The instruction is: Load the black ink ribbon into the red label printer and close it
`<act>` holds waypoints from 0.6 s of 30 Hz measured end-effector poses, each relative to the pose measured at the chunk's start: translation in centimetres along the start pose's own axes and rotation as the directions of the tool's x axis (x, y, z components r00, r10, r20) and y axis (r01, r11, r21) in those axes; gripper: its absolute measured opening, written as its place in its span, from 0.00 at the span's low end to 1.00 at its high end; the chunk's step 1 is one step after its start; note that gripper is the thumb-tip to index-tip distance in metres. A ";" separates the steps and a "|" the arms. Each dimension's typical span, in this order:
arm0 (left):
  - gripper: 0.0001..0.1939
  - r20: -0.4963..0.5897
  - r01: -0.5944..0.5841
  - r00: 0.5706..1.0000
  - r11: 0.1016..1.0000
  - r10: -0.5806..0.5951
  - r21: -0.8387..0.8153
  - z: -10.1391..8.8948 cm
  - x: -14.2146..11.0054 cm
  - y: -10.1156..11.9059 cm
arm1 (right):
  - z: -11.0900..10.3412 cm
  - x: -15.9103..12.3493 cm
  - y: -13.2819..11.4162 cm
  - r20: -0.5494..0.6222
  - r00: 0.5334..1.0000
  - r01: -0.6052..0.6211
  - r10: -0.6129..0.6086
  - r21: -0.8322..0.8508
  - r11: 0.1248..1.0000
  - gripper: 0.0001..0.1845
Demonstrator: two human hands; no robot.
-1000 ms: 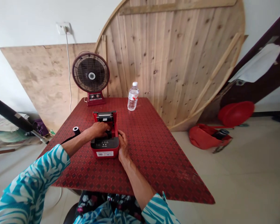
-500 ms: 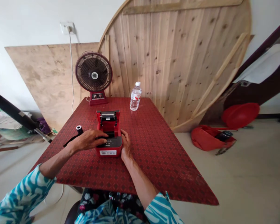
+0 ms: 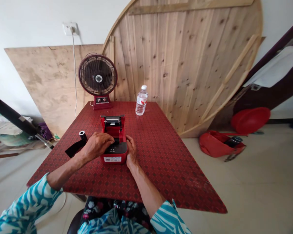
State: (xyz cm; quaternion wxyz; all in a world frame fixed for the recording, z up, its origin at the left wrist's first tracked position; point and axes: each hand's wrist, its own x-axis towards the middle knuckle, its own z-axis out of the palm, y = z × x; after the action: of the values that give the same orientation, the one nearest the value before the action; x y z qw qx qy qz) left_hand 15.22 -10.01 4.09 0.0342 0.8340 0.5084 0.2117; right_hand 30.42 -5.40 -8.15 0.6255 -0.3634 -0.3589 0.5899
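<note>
A big round board of knotty pine planks (image 3: 183,65) leans against a white wall (image 3: 34,26), with a plywood sheet (image 3: 48,81) beside it, and a white cord (image 3: 75,78) drops from a wall socket (image 3: 70,28). A red basin (image 3: 250,120) and a red bag (image 3: 215,144) sit on the tiled floor (image 3: 266,185) to the right.

Along the far edge of the red diamond-patterned tabletop (image 3: 175,175) stand a desk fan (image 3: 97,74) on a red base and a plastic water bottle (image 3: 141,100). A red label printer (image 3: 113,152) sits near the middle of the tabletop, somewhat toward the near edge, its lid standing open at the back and its rollers showing.

The right hand (image 3: 131,151) clasps the printer's right side in a narrow grip, fingers curled over the top. The left hand (image 3: 96,146) arches over the open compartment with its fingertips down at the printer; whether they pinch anything inside is hidden. Just beside that hand, a black roll (image 3: 82,135) with a white core stands on end, trailing a black strip (image 3: 74,149) across the tabletop
</note>
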 end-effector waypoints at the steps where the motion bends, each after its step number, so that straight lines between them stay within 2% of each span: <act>1: 0.11 -0.022 -0.038 0.999 0.999 0.039 0.033 0.0 -0.4 0.5 | 0.0 0.0 0.0 0.001 1.000 -0.002 0.002 0.001 1.000 0.21; 4: 0.13 -0.037 -0.108 0.993 0.988 0.112 0.111 0.3 -1.6 2.0 | -0.1 0.1 -0.2 -0.007 1.000 0.010 -0.010 -0.017 1.000 0.21; 7: 0.14 -0.068 -0.099 0.992 0.986 0.109 0.135 1.0 -2.5 2.5 | -0.2 0.1 -0.3 -0.015 1.000 0.023 -0.023 -0.045 0.999 0.20; 10: 0.10 -0.115 -0.073 0.990 0.996 0.079 0.054 1.6 -2.6 1.9 | -0.3 0.0 -0.3 -0.021 1.000 0.006 -0.007 -0.041 0.999 0.20; 12: 0.11 -0.128 -0.058 0.990 0.998 0.055 -0.022 1.7 -2.2 1.2 | -0.3 -0.1 -0.2 -0.019 1.000 -0.007 0.006 -0.020 1.000 0.21; 14: 0.12 -0.107 -0.041 0.994 0.996 0.032 -0.082 1.7 -1.7 0.4 | -0.4 -0.2 -0.2 -0.009 1.000 -0.016 0.016 0.004 1.000 0.21; 18: 0.10 0.019 -0.053 0.998 0.991 0.056 -0.123 1.2 -0.5 -0.4 | -0.5 -0.2 0.0 -0.011 1.000 -0.015 0.015 0.000 1.000 0.22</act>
State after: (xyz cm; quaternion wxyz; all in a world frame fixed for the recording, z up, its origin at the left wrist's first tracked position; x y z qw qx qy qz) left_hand 15.17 -10.06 2.69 0.0854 0.8463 0.4709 0.2340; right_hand 30.86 -5.58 -8.40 0.6231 -0.3692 -0.3528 0.5924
